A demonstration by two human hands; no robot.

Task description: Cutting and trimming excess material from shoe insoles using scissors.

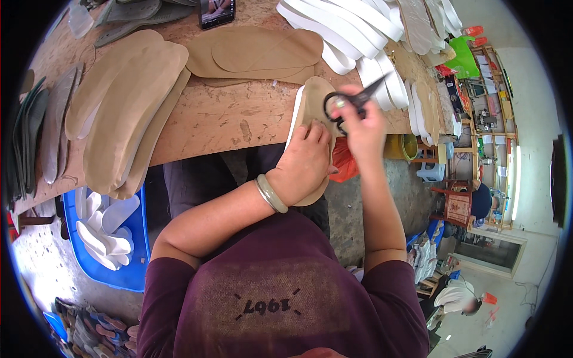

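Note:
My left hand (pixel 303 160), with a pale bangle (pixel 271 194) at its wrist, lies closed over a tan insole (pixel 314 95). A white strip shows along the insole's left side, and its near end sticks out past the table edge below my hand. My right hand (pixel 367 128), slightly blurred, grips black scissors (pixel 332 107) by the handles just right of the insole. The blades (pixel 375 89) point away to the upper right, toward a pile of white sole pieces (pixel 382 70).
Tan insoles lie stacked on the wooden table (pixel 209 116), at left (pixel 134 113) and behind (pixel 262 51). A phone (pixel 216 13) stands at the back. Grey insoles (pixel 59 125) sit far left. Below are a blue tub (pixel 113 279) of white pieces and a red bag (pixel 342 162).

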